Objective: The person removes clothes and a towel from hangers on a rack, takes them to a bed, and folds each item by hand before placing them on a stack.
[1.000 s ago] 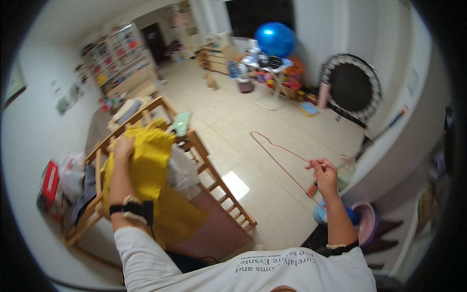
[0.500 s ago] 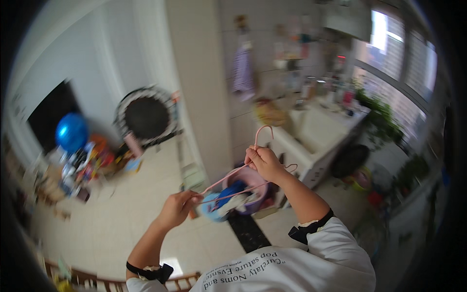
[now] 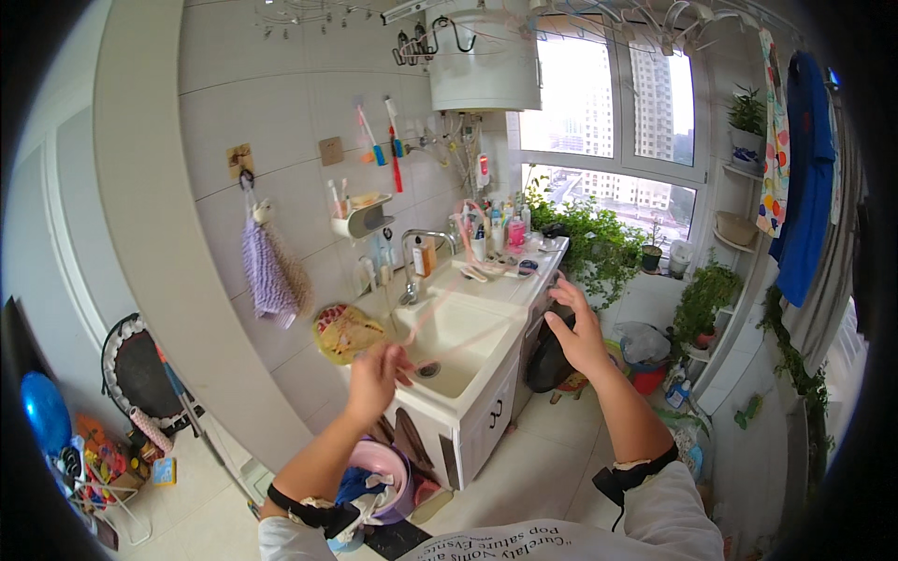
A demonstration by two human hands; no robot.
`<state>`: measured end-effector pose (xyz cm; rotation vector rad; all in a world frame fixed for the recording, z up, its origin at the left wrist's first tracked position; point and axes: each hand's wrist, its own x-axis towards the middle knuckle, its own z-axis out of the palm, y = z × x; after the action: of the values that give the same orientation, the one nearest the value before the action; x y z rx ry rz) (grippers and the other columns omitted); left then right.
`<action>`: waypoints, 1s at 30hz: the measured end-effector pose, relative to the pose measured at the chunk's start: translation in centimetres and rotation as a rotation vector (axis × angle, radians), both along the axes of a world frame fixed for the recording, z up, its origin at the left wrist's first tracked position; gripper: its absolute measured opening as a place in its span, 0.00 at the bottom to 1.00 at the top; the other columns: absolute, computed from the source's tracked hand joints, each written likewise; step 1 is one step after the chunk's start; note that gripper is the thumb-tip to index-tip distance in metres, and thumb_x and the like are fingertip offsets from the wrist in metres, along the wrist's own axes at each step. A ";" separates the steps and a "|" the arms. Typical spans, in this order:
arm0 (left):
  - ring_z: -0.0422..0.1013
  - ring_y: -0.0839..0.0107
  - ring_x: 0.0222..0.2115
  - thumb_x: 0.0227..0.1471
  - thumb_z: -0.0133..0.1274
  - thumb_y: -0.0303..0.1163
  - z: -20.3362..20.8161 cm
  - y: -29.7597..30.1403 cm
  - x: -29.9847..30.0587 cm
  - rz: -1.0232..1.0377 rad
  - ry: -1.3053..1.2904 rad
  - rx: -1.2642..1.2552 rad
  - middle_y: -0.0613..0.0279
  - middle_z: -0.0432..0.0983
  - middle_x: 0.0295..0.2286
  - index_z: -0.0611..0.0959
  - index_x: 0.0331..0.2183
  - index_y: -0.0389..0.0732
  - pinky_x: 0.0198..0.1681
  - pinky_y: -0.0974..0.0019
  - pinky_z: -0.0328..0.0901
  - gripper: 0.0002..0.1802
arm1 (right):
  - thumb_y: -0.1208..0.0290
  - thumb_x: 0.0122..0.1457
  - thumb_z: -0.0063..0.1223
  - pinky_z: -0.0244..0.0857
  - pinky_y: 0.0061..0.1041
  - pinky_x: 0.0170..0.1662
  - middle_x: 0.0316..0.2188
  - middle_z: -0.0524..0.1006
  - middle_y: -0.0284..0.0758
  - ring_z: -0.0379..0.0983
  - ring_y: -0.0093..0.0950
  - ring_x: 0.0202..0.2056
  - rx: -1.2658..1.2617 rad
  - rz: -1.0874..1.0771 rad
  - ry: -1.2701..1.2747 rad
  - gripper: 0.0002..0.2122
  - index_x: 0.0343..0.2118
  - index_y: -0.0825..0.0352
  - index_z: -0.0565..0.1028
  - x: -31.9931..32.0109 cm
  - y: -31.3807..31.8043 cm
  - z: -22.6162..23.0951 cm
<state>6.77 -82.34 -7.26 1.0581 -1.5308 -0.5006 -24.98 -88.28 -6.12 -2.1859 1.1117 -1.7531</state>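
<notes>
A thin pink clothes hanger (image 3: 465, 234), smeared by motion, stretches in front of me across the view of the sink, its hook upward. My left hand (image 3: 377, 379) is closed around one end of it. Near the opposite end is my right hand (image 3: 582, 329), its fingers apart and thumb stretched out; whether the fingertips touch the hanger is hard to make out. Below my left forearm stands a pink and purple basin (image 3: 404, 481) with blue and white cloth in it.
Beyond my hands is a white sink (image 3: 468, 360) with a faucet (image 3: 412, 266) and bottles beside it. Overhead, several hangers dangle from a rack (image 3: 655, 28). Blue clothing (image 3: 806, 178) hangs at the right. Plants (image 3: 589, 243) line the window, and a purple towel (image 3: 269, 271) hangs on the wall.
The view has swung right and up toward the sink and window. My right hand has let go near the hook and moved to the hanger's right end, fingers spread. My left hand keeps its hold.
</notes>
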 end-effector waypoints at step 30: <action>0.73 0.56 0.27 0.54 0.40 0.37 34.4 -50.1 -18.5 0.677 0.111 -0.559 0.54 0.76 0.24 0.77 0.29 0.41 0.29 0.56 0.65 0.13 | 0.80 0.51 0.49 0.65 0.20 0.36 0.44 0.71 0.36 0.71 0.21 0.33 0.045 -0.031 -0.095 0.20 0.49 0.66 0.64 -25.5 -28.0 6.1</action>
<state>-11.74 -132.48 27.10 0.9981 -1.0277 0.3206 -50.49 -116.31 -0.02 -2.0471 1.1575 -1.8055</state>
